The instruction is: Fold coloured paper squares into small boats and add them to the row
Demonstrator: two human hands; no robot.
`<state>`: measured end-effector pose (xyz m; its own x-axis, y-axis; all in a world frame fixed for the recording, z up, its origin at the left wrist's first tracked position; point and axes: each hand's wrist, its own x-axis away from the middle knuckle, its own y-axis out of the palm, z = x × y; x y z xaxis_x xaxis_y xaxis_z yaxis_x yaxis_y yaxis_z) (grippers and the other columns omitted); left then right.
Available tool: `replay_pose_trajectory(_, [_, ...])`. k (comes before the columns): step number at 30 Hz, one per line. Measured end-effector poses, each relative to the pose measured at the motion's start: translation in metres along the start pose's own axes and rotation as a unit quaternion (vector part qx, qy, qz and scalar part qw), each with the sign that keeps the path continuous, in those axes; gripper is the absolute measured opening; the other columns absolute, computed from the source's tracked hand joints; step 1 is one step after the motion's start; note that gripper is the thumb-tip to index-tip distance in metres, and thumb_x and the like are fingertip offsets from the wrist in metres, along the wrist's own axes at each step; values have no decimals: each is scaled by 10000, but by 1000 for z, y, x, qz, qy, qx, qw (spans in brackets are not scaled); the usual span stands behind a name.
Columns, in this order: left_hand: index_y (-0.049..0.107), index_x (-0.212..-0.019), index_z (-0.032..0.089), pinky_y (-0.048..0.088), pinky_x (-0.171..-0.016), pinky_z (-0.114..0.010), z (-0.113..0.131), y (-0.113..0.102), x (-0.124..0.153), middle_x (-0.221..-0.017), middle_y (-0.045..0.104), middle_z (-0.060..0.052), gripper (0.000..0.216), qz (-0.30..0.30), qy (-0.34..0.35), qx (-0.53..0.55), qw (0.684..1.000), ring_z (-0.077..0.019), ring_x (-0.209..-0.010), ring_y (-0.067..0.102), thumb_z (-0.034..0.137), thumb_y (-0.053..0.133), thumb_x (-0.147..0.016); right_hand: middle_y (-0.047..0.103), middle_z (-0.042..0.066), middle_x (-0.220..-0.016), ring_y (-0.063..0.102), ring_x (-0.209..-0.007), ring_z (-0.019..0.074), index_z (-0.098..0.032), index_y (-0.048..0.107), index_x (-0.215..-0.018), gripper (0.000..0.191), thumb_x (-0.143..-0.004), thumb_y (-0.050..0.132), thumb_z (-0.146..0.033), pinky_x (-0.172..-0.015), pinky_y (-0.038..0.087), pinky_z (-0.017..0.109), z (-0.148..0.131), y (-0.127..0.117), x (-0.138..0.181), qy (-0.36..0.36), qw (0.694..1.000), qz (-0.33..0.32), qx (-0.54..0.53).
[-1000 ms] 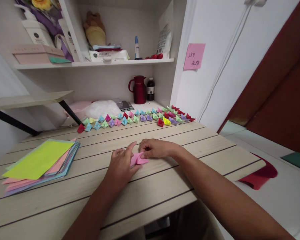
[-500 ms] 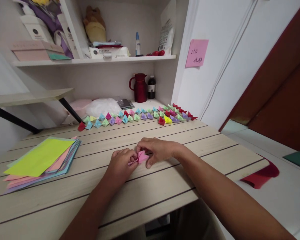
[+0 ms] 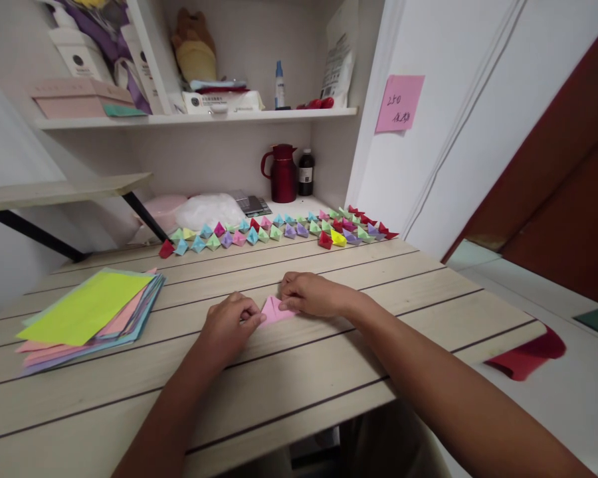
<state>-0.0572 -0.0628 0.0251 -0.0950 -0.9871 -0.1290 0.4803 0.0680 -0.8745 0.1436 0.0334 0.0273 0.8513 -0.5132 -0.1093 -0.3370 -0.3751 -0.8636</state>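
A small piece of folded pink paper [image 3: 275, 311], shaped like a triangle with a crease down its middle, is between my hands over the wooden table [image 3: 309, 385]. My left hand [image 3: 232, 325] pinches its left corner between thumb and fingers. From the other side, my right hand [image 3: 306, 294] has its fingers closed on the right part of the paper, partly hiding it. Farther back stand several small folded paper boats [image 3: 239, 238] in many colours, lined up in rows.
To the left lies a stack of coloured paper sheets [image 3: 87, 309], yellow on top. Behind the boats are a plastic bag [image 3: 210, 211], a dark red jug [image 3: 283, 174] and a dark bottle [image 3: 305, 172]. A black-legged wooden riser [image 3: 70, 192] stands at the back left.
The pink paper, narrow and bunched before, now shows as a flatter, wider triangle. My left hand has shifted left, and the right hand's fingers have closed in on the paper's right side.
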Motion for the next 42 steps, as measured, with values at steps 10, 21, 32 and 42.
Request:
replay_pose_trajectory(10, [551,-659,202,388,-770,-337,2,11,-6,-876,581,-39,176,33,-9,-92,995,-228,-903,566,307,588,-794,563,49,-923,503,-748,143,-171,639,-822,221,-893,556,-363,-661,331,242,-6,4,-3,29,996,0,81])
replay_pose_trajectory(21, [618,-866,201,420,-869,-409,-2,11,-5,-1099,550,-77,97,43,36,-86,995,-258,-1052,556,258,627,-788,528,16,-909,477,-721,123,-188,573,-869,183,-775,697,-283,-626,313,216,-7,8,-3,48,996,55,47])
replay_pose_trajectory(32, [681,-1114,371,404,-946,-479,-12,16,-8,-1288,544,-55,357,17,117,-113,987,-271,-1140,537,187,561,-833,579,14,-862,513,-757,138,-189,623,-795,212,-782,694,-388,-645,305,232,-2,6,-7,66,996,37,44])
replay_pose_trajectory(42, [656,-1130,446,391,-937,-477,-16,16,-10,-1274,597,-14,340,6,94,-123,988,-275,-1157,520,260,554,-864,581,37,-1015,518,-1001,253,-247,579,-902,329,-750,670,-524,-820,314,357,-1,-11,3,133,983,-14,125])
